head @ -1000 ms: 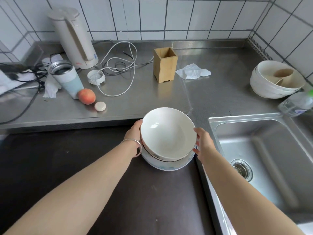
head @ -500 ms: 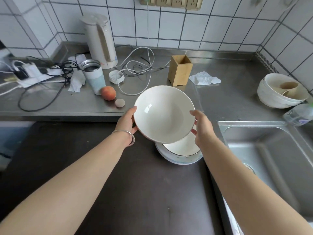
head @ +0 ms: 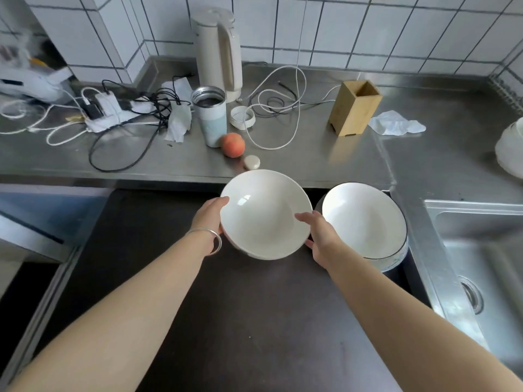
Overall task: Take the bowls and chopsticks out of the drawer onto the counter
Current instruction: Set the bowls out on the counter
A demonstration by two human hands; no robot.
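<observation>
A plain white bowl point(head: 264, 215) is held between both hands, tilted toward me, just in front of the steel counter point(head: 325, 154) edge. My left hand point(head: 210, 215) grips its left rim and my right hand point(head: 318, 234) grips its right rim. To the right, a dark-rimmed white bowl point(head: 365, 219) sits on top of a short stack on the dark surface point(head: 240, 321) below the counter. No chopsticks are visible.
On the counter stand a peach point(head: 233, 144), a small round lid point(head: 252, 162), a steel tumbler point(head: 210, 118), a white kettle point(head: 219, 49), tangled cables point(head: 271, 108), a wooden holder point(head: 355, 107) and a tissue point(head: 396, 123). A sink point(head: 481, 264) lies at right; stacked bowls point(head: 510, 148) at far right.
The held bowl has moved left, off the stack and toward the counter edge; the dark-rimmed bowl beneath is now fully uncovered. My view has swung left.
</observation>
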